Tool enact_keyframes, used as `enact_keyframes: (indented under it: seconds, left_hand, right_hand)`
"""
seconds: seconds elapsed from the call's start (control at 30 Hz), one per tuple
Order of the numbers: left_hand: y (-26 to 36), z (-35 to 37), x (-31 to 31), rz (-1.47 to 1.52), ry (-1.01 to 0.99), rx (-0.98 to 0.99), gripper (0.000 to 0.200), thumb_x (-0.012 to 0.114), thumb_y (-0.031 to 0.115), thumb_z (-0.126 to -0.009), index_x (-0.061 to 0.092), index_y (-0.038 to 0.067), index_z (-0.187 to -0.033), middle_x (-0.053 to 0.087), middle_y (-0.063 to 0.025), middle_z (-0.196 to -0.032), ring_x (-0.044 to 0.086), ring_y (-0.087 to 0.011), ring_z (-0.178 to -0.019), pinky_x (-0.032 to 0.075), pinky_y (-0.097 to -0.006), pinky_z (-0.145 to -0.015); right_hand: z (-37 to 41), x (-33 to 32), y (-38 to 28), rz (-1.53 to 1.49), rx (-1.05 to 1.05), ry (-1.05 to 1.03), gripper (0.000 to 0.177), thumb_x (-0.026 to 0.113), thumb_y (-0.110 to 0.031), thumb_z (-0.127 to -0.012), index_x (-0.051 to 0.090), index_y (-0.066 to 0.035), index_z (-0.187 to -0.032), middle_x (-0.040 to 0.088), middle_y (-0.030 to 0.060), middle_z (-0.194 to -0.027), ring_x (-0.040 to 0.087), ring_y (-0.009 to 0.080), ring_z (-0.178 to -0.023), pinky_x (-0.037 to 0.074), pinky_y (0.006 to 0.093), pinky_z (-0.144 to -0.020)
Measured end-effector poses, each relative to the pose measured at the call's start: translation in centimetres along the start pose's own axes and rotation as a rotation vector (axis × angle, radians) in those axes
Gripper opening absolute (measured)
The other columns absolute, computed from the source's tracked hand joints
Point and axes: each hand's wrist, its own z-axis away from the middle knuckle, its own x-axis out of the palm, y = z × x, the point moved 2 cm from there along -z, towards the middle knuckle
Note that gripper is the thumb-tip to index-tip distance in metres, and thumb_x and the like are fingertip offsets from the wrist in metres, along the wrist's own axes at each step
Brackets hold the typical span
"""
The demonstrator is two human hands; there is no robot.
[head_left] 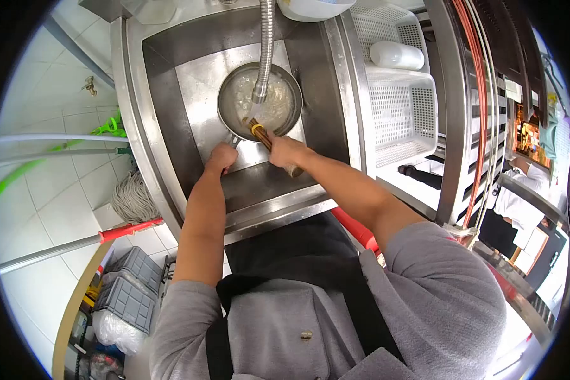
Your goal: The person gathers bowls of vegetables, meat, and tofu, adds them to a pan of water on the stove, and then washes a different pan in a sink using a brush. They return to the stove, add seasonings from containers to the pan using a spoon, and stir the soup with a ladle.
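**At the sink: pan and brush in hand**

Inside the stainless sink (pixel 164 88) sits a round metal pan (pixel 284 101), placed toward the far half of the basin and holding cloudy water. A flexible metal tap hose (pixel 266 50) hangs from above, and its nozzle ends over the middle of the pan.

1. Left hand (pixel 221 157) – clenched around the pan's handle (pixel 235 139), which points toward the person. The forearm reaches straight in over the near rim of the sink.
2. Right hand (pixel 287 152) – closed around a brush (pixel 258 130) made of a bundle of thin sticks bound with a yellow band. The working end is tilted down into the near edge of the pan, just below the nozzle; the butt end sticks out behind the hand, over the sink floor.

The two hands lie near each other, with the pan handle and the brush between them.

Surroundings:
- Right of the sink, white perforated baskets (pixel 402 107) stand on the worktop; the farther one holds a white cylindrical container (pixel 396 56).
- Left of the sink, on the tiled floor – a mop head (pixel 133 197), a pole with a red grip (pixel 130 229) and grey crates (pixel 130 285).
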Motion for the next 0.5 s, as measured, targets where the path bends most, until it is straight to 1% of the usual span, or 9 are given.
enact_keyframes:
  seconds: [0.07, 0.13, 0.17, 0.23, 0.27, 0.3, 0.37, 0.43, 0.5]
  left_hand:
    - [-1.2, -0.6, -0.3, -0.028, 0.005, -0.026, 0.023, 0.048, 0.008, -0.079, 0.056, -0.005, -0.062, 0.055, -0.0167, -0.054, 0.056, -0.0287, -0.044, 0.045, -0.0427, -0.044]
    - [-1.6, -1.8, 0.2, -0.103, -0.056, 0.088, 0.023, 0.048, 0.008, -0.079, 0.057, -0.006, -0.063, 0.056, -0.0174, -0.055, 0.057, -0.029, -0.046, 0.046, -0.0432, -0.045]
    - [-0.5, -1.2, 0.1, -0.095, -0.06, 0.099, 0.023, 0.048, 0.008, -0.079, 0.057, -0.006, -0.063, 0.056, -0.0174, -0.055, 0.057, -0.029, -0.046, 0.046, -0.0432, -0.045]
    - [-0.4, 0.0, -0.1, -0.043, 0.021, 0.024, 0.023, 0.048, 0.007, -0.078, 0.058, -0.007, -0.063, 0.057, -0.0184, -0.055, 0.058, -0.0297, -0.046, 0.047, -0.0432, -0.046]
    - [-0.3, -0.3, -0.2, -0.052, -0.019, 0.008, 0.023, 0.047, 0.006, -0.077, 0.059, -0.009, -0.064, 0.057, -0.0192, -0.055, 0.059, -0.0307, -0.046, 0.048, -0.0433, -0.047]
    - [-0.2, -0.2, -0.2, -0.055, -0.021, 0.009, 0.023, 0.047, 0.006, -0.077, 0.059, -0.009, -0.064, 0.057, -0.0192, -0.055, 0.059, -0.0307, -0.046, 0.048, -0.0433, -0.047]
    - [0.4, 0.8, -0.5, -0.078, 0.013, -0.001, 0.023, 0.046, 0.006, -0.075, 0.059, -0.009, -0.064, 0.057, -0.0195, -0.053, 0.06, -0.0316, -0.046, 0.049, -0.0437, -0.048]
    - [0.3, 1.0, -0.4, -0.094, -0.005, 0.028, 0.023, 0.046, 0.005, -0.076, 0.059, -0.009, -0.063, 0.057, -0.0197, -0.053, 0.06, -0.0316, -0.047, 0.049, -0.0435, -0.048]
    - [0.2, 0.0, -0.4, -0.102, -0.021, 0.063, 0.023, 0.046, 0.005, -0.076, 0.059, -0.009, -0.063, 0.057, -0.0198, -0.054, 0.06, -0.0316, -0.047, 0.049, -0.0433, -0.049]
  right_hand:
    - [-2.8, -1.1, 1.8, -0.053, 0.085, 0.053, 0.077, 0.054, -0.013, -0.08, 0.021, 0.004, -0.148, 0.059, 0.0287, -0.123, 0.061, 0.0363, -0.113, 0.048, 0.043, -0.097]
    - [-4.2, -3.8, 3.3, -0.144, 0.251, 0.137, 0.086, 0.055, -0.013, -0.077, 0.014, 0.003, -0.151, 0.059, 0.0296, -0.123, 0.059, 0.0359, -0.116, 0.046, 0.042, -0.1]
    - [-3.1, -4.2, 2.5, -0.134, 0.26, 0.141, 0.086, 0.055, -0.013, -0.077, 0.014, 0.003, -0.151, 0.059, 0.0296, -0.123, 0.059, 0.0359, -0.116, 0.046, 0.042, -0.1]
    - [0.2, -1.9, 0.3, 0.018, 0.137, -0.012, 0.08, 0.054, -0.013, -0.08, 0.018, 0.003, -0.15, 0.06, 0.028, -0.122, 0.06, 0.0351, -0.115, 0.049, 0.042, -0.096]
    - [1.0, -1.1, 0.0, 0.041, 0.097, -0.064, 0.079, 0.053, -0.014, -0.081, 0.018, 0.004, -0.15, 0.06, 0.0273, -0.123, 0.06, 0.0343, -0.116, 0.049, 0.0424, -0.096]
    - [-0.2, -1.0, 1.0, 0.038, 0.099, -0.064, 0.079, 0.053, -0.014, -0.081, 0.018, 0.004, -0.15, 0.06, 0.0273, -0.123, 0.06, 0.0343, -0.116, 0.049, 0.0424, -0.096]
    - [-3.1, -2.6, 3.3, -0.062, 0.232, 0.115, 0.088, 0.055, -0.015, -0.078, 0.011, 0.003, -0.152, 0.061, 0.0264, -0.121, 0.061, 0.0339, -0.114, 0.047, 0.0416, -0.098]
    - [-2.3, -3.1, 2.8, -0.096, 0.268, 0.108, 0.087, 0.054, -0.016, -0.079, 0.011, 0.003, -0.152, 0.061, 0.0262, -0.122, 0.062, 0.0332, -0.114, 0.047, 0.041, -0.098]
    - [0.7, -0.6, 0.3, 0.034, 0.159, -0.108, 0.079, 0.052, -0.016, -0.083, 0.015, 0.004, -0.151, 0.061, 0.0233, -0.125, 0.062, 0.0321, -0.114, 0.049, 0.0401, -0.095]
